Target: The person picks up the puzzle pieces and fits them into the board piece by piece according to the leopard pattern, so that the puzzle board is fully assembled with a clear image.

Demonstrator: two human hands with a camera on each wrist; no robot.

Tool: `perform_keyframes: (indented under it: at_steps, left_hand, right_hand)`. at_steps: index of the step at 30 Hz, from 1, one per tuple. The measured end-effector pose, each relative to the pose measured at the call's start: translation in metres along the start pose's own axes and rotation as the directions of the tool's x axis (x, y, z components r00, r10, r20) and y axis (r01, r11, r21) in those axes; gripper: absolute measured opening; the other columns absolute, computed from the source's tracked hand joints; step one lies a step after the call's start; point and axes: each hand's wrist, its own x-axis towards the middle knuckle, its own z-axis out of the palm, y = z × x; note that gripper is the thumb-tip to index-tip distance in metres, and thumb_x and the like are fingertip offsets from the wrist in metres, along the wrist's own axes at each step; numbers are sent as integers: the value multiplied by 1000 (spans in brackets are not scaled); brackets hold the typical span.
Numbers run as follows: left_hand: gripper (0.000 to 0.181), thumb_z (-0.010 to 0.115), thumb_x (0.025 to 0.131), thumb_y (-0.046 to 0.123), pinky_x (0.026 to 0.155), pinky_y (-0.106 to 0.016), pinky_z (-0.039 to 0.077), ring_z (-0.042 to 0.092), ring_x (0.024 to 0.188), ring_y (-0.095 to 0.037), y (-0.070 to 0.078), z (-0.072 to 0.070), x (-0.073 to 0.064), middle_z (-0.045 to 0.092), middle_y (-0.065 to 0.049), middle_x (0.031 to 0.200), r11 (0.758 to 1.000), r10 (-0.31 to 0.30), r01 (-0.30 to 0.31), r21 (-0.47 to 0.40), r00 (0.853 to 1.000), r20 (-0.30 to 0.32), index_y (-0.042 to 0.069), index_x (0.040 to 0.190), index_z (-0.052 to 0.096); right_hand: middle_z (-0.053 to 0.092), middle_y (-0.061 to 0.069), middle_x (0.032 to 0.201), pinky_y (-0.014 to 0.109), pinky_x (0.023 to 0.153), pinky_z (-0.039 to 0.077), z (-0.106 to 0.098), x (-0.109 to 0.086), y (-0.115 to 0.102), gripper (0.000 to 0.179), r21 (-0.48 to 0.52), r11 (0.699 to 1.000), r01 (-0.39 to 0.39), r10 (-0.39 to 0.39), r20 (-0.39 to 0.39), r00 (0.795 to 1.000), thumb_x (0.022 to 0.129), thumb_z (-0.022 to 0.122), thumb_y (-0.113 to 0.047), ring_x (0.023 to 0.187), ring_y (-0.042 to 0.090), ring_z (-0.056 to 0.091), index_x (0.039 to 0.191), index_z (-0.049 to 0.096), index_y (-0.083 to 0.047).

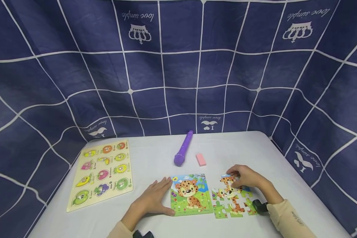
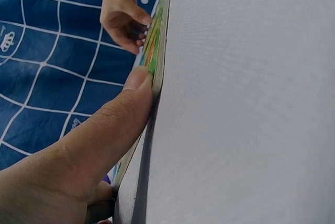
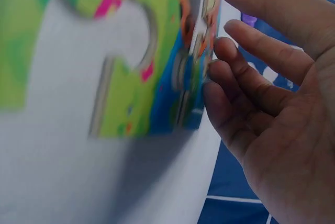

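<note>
We saw the right hand, nearer the jigsaw pieces, its fingers partly bent at their far edge; we couldn't tell whether they pinched one. From those fingers the pieces lay leftward and nearer us, showing no clear long axis, partly covered, uncounted. The left hand's outspread fingers touched one leopard board. Beyond both were one pink block, one purple microphone; farther left, one fruit board.

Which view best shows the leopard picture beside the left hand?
The head view: the leopard picture shows its face almost whole. The left wrist view catches it nearly edge-on; in the right wrist view I can't identify it.
</note>
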Motion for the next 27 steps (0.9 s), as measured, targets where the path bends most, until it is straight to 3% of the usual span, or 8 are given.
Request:
perform_keyframes:
  at_steps: [7,16,27]
  left_hand:
    - [126,68,59,82,123,-53,19,26,149,-29,-1,0,-1,28,-10,161,1000,3,-3,0,1000,2,6,152,30]
    - [126,68,59,81,123,-53,19,26,149,-28,-1,0,0,28,-10,161,1000,-3,3,-9,1000,0,7,152,31]
    - [126,68,58,82,123,-52,19,26,150,-28,-2,1,1,28,-9,161,1000,2,-2,3,1000,-6,7,152,31]
  right_hand:
    - [66,0,102,39,85,53,-3,-1,4,50,1,1000,-3,3,7,1000,68,88,-18,94,15,59,111,68,-5]
    - [60,-2,86,22,66,45,-3,3,1,45,6,1000,-10,10,24,1000,68,87,-14,80,13,51,108,69,-3]
    - [59,0,82,21,62,45,-3,5,6,40,50,999,-8,7,29,1000,67,87,-12,76,14,51,100,66,-4]
